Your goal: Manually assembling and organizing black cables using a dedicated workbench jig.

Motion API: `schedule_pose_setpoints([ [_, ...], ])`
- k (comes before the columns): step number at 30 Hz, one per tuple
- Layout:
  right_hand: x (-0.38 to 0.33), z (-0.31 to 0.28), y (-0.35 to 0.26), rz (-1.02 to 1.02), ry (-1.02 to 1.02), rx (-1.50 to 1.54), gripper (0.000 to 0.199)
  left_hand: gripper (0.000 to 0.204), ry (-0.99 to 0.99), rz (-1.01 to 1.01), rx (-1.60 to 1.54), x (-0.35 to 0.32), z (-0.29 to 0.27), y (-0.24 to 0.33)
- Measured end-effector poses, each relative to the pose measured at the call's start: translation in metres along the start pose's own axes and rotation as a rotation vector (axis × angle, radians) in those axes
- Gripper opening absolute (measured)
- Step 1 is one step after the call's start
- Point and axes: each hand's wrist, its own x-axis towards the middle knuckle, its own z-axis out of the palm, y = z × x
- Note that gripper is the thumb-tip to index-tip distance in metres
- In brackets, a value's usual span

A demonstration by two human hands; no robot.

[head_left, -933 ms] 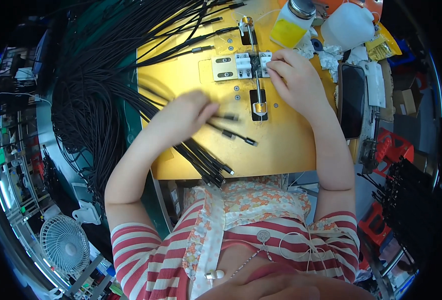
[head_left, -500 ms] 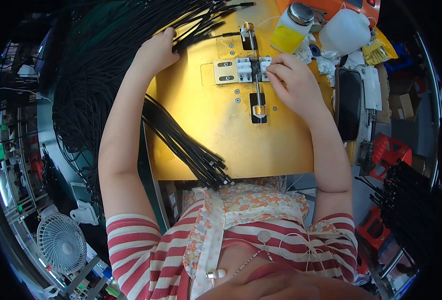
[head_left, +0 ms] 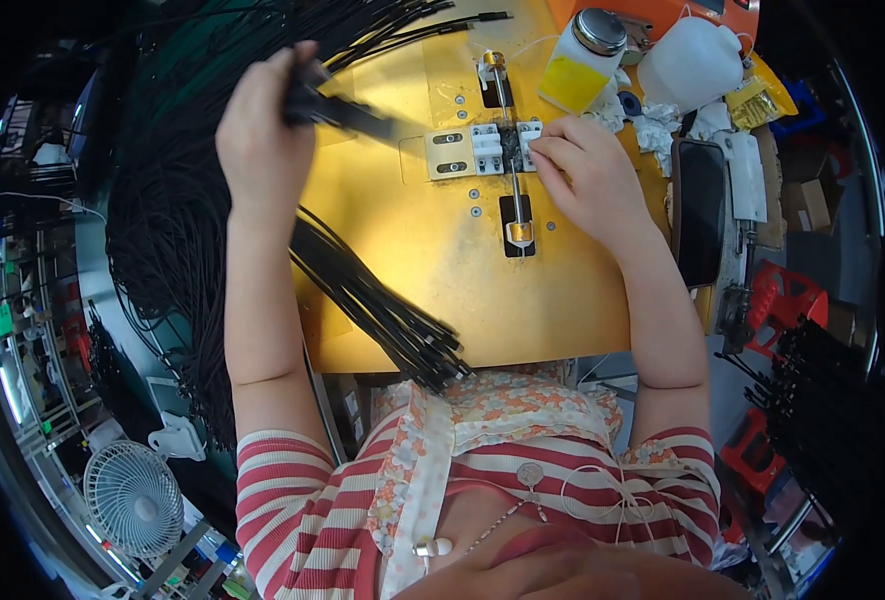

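Yellow liquid in capped bottle (head_left: 584, 62)

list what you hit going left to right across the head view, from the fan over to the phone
white fan → left hand gripping a black cable → metal fixture on the yellow board → right hand → dark phone

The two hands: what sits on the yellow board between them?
In the head view, between the left hand, gripping black cables, and the right hand lies a small metal clamp fixture on the yellow board.
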Motion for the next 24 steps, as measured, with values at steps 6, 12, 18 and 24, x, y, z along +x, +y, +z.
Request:
schedule_pose_setpoints([
  [6,-0.002,-0.004,-0.014,0.187,0.002,0.614,0.032,0.035,-0.287,0.264,-0.208,-0.036,0.027,0.044],
  [12,-0.001,-0.021,-0.007,0.209,-0.003,0.883,0.029,0.027,-0.337,0.292,-0.312,-0.043,0.035,0.039],
  [18,-0.002,-0.005,-0.004,0.062,0.026,0.714,0.025,0.034,-0.374,0.267,-0.366,-0.045,0.036,0.049],
  [24,0.003,0.004,-0.014,-0.076,0.061,0.593,0.021,0.031,-0.353,0.233,-0.47,-0.045,0.034,0.052],
])
